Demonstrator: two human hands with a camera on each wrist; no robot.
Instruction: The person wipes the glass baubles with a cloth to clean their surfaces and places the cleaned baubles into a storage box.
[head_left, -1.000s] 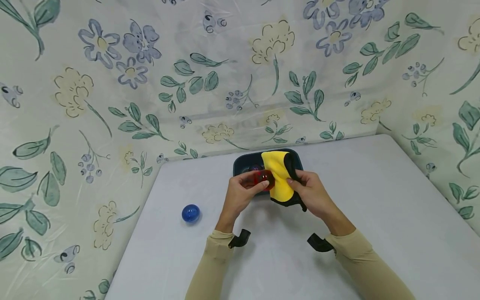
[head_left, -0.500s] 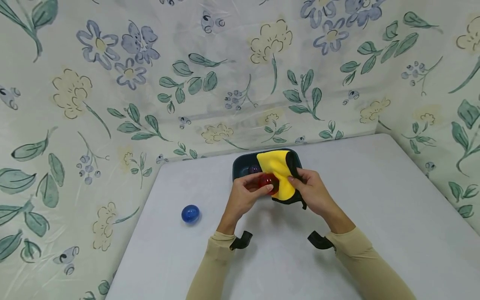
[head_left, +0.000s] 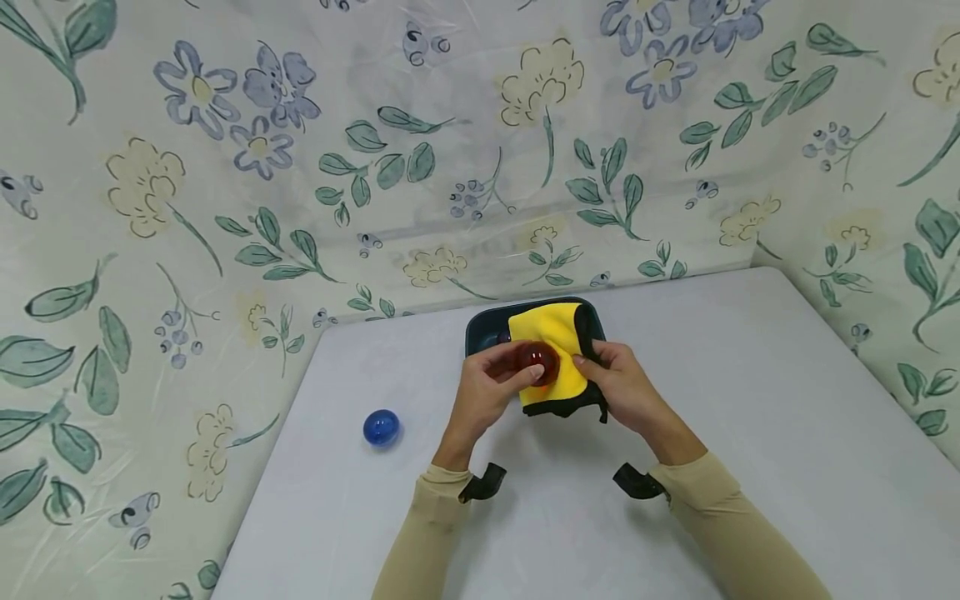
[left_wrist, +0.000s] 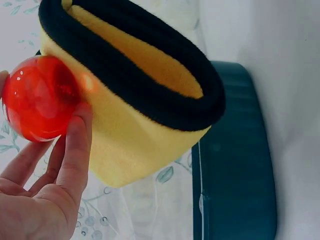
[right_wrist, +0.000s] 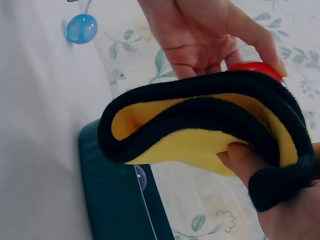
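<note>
A clear red ball [head_left: 537, 360] is pinched between the thumb and fingers of my left hand [head_left: 487, 385], above the near side of a dark teal tray [head_left: 480, 327]. My right hand [head_left: 626, 385] grips a folded yellow cloth with black edging [head_left: 558, 321] by its right side. The cloth [left_wrist: 135, 135] lies against the ball [left_wrist: 42, 97] in the left wrist view, its black-edged folds looping open. In the right wrist view the cloth hides most of the ball [right_wrist: 257, 69], and the thumb presses into the folds.
A clear blue ball [head_left: 382, 428] sits on the white table [head_left: 322, 517], left of the left forearm. Inside the tray a dark purple ball [head_left: 504, 337] is mostly covered by the cloth. A flowered sheet [head_left: 420, 208] hangs behind the table and along its sides.
The cloth has shifted left behind the red ball and now covers more of the tray and the purple ball. The left hand moved slightly right with the red ball. The blue ball stays put.
</note>
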